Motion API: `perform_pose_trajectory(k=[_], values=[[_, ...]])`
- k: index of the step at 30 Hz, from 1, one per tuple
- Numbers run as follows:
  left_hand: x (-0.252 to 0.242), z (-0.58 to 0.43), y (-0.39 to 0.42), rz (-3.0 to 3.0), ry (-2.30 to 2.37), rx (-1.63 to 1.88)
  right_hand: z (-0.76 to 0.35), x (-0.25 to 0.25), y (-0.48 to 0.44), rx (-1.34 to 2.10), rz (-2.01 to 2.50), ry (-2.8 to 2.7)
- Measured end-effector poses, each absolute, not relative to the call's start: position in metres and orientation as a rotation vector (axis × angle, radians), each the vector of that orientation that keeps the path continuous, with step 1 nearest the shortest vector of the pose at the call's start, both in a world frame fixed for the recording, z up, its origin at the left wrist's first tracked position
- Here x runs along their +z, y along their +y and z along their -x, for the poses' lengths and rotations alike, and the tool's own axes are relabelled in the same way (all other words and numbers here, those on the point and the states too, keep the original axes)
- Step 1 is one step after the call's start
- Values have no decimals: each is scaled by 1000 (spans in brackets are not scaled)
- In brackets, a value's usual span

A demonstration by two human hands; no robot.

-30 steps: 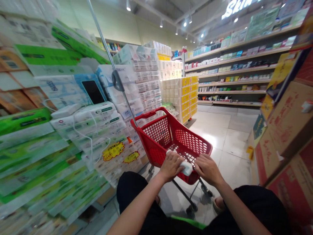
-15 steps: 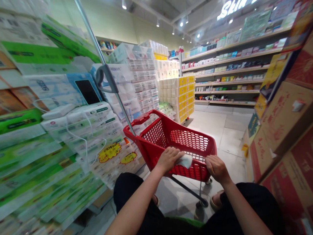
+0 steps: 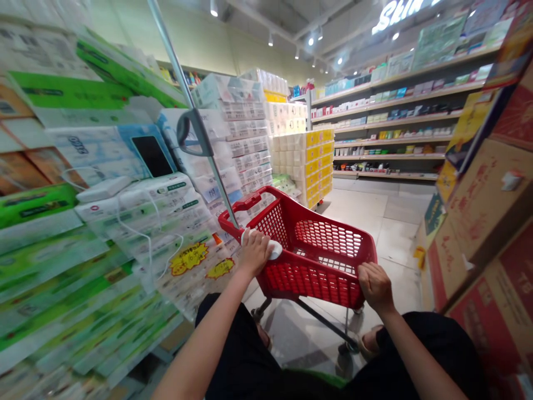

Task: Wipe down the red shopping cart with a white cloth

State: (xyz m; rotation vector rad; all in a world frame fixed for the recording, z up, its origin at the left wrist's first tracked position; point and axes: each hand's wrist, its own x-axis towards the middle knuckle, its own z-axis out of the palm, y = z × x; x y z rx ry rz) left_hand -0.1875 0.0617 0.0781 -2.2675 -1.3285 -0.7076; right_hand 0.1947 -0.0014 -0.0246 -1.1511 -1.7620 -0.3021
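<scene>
A red plastic shopping cart (image 3: 287,222) with slotted basket sides stands on wheels before my knees. My left hand (image 3: 255,253) is closed over a white cloth (image 3: 275,250), pressing it on the near rim close to the cart's handle end. The cloth's edges show on both sides of the fingers; the rest is hidden under the palm. At the near right corner of the basket, my right hand (image 3: 375,286) has its fingers wrapped round the rim. A metal pole with a grey grip (image 3: 195,133) slants up from the handle end.
Stacked tissue packs (image 3: 137,211) rise close on the left, with a phone (image 3: 152,155) and a white cable on them. Cardboard boxes (image 3: 487,200) line the right side. Beyond the cart are yellow-sided tissue packs (image 3: 320,164) and product shelves (image 3: 387,119).
My left hand has slid the white cloth leftward along the near rim, toward the handle end. My right hand keeps its hold on the corner. The cart appears slightly further right in view.
</scene>
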Motion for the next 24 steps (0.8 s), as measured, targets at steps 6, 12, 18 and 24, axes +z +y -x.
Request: perform_pose_trajectory(k=[6,12,18,24], values=[[34,102,28,2385,-1280,-758,-175,-26,-9,-293,1182,-1710],[7,53,6,2570,-1034,-704,-163,-24,-13,-293,1142,-1814],[40,141,43,2507,-1040,-544,-173,-21,-10,-328,1130,-1948],[77,234,68,2261,-1329,-679,-172,-24,-11,-337,1138,-1887]])
